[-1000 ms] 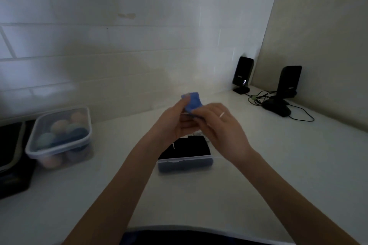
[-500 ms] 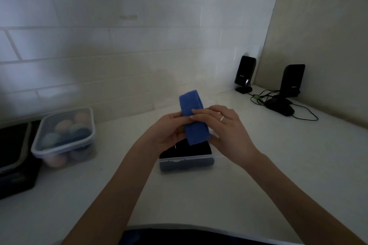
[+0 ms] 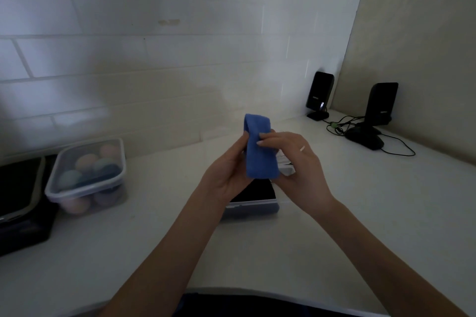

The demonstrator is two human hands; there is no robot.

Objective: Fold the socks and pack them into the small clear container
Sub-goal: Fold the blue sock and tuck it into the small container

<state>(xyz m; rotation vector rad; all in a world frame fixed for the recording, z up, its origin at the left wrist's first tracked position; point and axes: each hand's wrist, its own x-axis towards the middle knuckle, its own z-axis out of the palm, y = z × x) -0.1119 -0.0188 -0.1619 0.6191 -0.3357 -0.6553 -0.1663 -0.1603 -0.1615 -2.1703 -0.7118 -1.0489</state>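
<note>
Low in the frame your two forearms rise from the bottom edge over the white worktop (image 3: 360, 213) and meet at the centre. Your left hand (image 3: 226, 175) cups the blue sock (image 3: 260, 152) from the left, its grip curled around the fabric, and your right hand (image 3: 296, 162) pinches the same sock from the right, fingertips (image 3: 262, 139) pressed on its front face. The sock is folded into an upright band, held above the small clear container (image 3: 251, 207), which sits on the worktop just behind your wrists with something dark inside. At the middle left, a lidded clear box (image 3: 87, 175) holds rounded pastel bundles, beside a dark object (image 3: 20, 201) at the frame edge. In the upper right, two black speakers (image 3: 319, 94) and a mouse (image 3: 364, 137) with cables stand near the tiled wall (image 3: 154, 59).
</note>
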